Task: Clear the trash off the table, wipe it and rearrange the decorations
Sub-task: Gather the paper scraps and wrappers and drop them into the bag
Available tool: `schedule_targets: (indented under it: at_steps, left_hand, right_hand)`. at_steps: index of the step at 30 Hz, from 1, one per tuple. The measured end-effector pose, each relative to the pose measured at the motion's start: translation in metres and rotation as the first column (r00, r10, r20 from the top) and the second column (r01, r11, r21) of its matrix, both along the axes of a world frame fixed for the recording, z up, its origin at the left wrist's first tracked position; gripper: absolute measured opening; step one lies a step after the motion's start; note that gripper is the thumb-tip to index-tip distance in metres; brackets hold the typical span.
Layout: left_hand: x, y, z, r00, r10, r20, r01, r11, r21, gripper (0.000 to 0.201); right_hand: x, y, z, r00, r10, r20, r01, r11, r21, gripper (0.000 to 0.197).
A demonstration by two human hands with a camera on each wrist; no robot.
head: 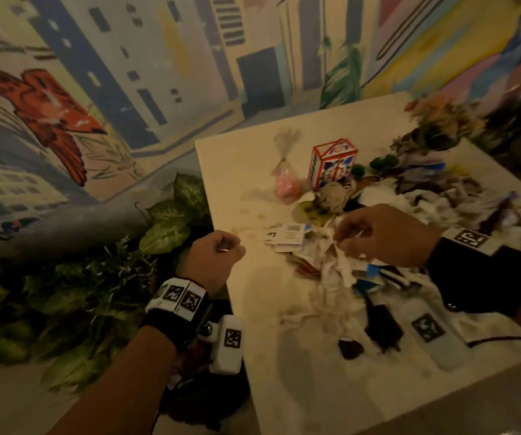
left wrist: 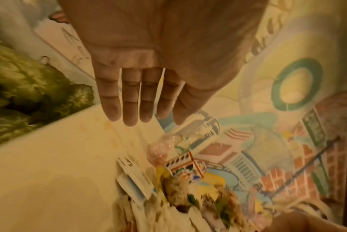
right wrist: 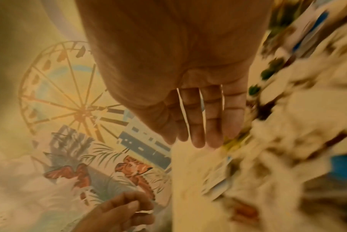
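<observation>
A heap of trash covers the right half of the cream table (head: 252, 340): crumpled tissues (head: 340, 265), printed paper cards (head: 287, 237) and wrappers. My right hand (head: 353, 238) hovers over the tissues with its fingers loosely bent. In the right wrist view it (right wrist: 200, 141) holds nothing. My left hand (head: 221, 249) floats at the table's left edge, loosely curled. The left wrist view shows its fingers (left wrist: 128, 109) bare and nearly straight. Behind the heap stand a red-edged patterned box (head: 331, 164), a clear bag with something pink (head: 287, 183) and a twine ball (head: 331, 194).
A flower arrangement (head: 441, 120) sits at the table's far right corner. Dark small objects (head: 381, 328) lie near the front edge. Faint stains (head: 246, 221) mark the bare left strip. Leafy green plants (head: 96, 277) crowd the table's left side below a painted wall.
</observation>
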State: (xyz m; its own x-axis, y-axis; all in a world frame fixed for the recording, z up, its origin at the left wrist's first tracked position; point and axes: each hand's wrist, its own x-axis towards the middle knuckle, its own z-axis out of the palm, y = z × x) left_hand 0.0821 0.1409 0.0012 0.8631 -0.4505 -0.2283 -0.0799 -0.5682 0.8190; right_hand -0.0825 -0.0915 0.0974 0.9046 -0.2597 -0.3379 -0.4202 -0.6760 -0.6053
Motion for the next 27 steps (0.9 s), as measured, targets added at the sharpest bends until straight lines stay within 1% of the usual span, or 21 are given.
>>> schedule_targets:
  at_steps: [2, 5, 7, 11, 13, 15, 17, 18, 20, 23, 25, 27]
  left_hand:
    - [-0.016, -0.035, 0.003, 0.997, -0.07, 0.021, 0.069, 0.996, 0.05, 0.012]
    - [-0.032, -0.076, 0.0, 0.986, -0.156, 0.057, 0.137, 0.956, 0.259, 0.033]
    - [-0.039, -0.096, -0.004, 0.986, -0.159, 0.058, 0.128, 0.925, 0.357, 0.048]
    - [-0.044, -0.119, -0.017, 0.991, -0.131, 0.037, 0.101, 0.892, 0.44, 0.072]
    - [-0.043, -0.129, -0.023, 0.988, -0.154, 0.004, 0.131, 0.848, 0.514, 0.091]
    - [-0.042, -0.138, -0.026, 0.986, -0.149, -0.074, 0.164, 0.798, 0.58, 0.11]
    - [-0.043, -0.145, -0.028, 0.98, -0.115, -0.161, 0.189, 0.778, 0.599, 0.125]
    - [-0.044, -0.148, -0.03, 0.977, -0.105, -0.187, 0.197, 0.777, 0.598, 0.129]
    - [-0.047, -0.153, -0.034, 0.973, -0.098, -0.208, 0.206, 0.771, 0.603, 0.133]
    - [-0.05, -0.159, -0.042, 0.971, -0.119, -0.206, 0.223, 0.751, 0.622, 0.129]
    - [-0.052, -0.163, -0.045, 0.979, -0.098, -0.181, 0.189, 0.777, 0.601, 0.117]
    - [-0.053, -0.166, -0.047, 0.986, -0.072, -0.152, 0.148, 0.8, 0.582, 0.1]
  right_hand:
    - [-0.021, -0.036, -0.006, 0.999, -0.018, -0.036, 0.015, 0.998, -0.067, 0.011]
    - [-0.041, -0.068, -0.019, 0.996, -0.024, -0.087, 0.012, 0.992, -0.128, 0.024]
    - [-0.049, -0.08, -0.029, 0.989, -0.018, -0.145, -0.01, 0.982, -0.189, 0.034]
    - [-0.053, -0.088, -0.052, 0.981, 0.034, -0.192, -0.094, 0.946, -0.312, 0.055]
    - [-0.051, -0.089, -0.062, 0.973, 0.072, -0.221, -0.149, 0.924, -0.353, 0.07]
    - [-0.047, -0.087, -0.072, 0.948, 0.131, -0.291, -0.243, 0.886, -0.394, 0.085]
    - [-0.042, -0.082, -0.083, 0.923, 0.167, -0.346, -0.315, 0.845, -0.433, 0.1]
    - [-0.039, -0.08, -0.088, 0.916, 0.172, -0.363, -0.332, 0.834, -0.441, 0.108]
    - [-0.034, -0.076, -0.099, 0.904, 0.165, -0.395, -0.338, 0.841, -0.422, 0.117]
    - [-0.024, -0.069, -0.116, 0.887, 0.141, -0.44, -0.332, 0.857, -0.393, 0.118]
    - [-0.018, -0.065, -0.125, 0.89, 0.128, -0.437, -0.324, 0.853, -0.41, 0.113]
    - [-0.012, -0.063, -0.132, 0.899, 0.127, -0.419, -0.313, 0.854, -0.414, 0.103]
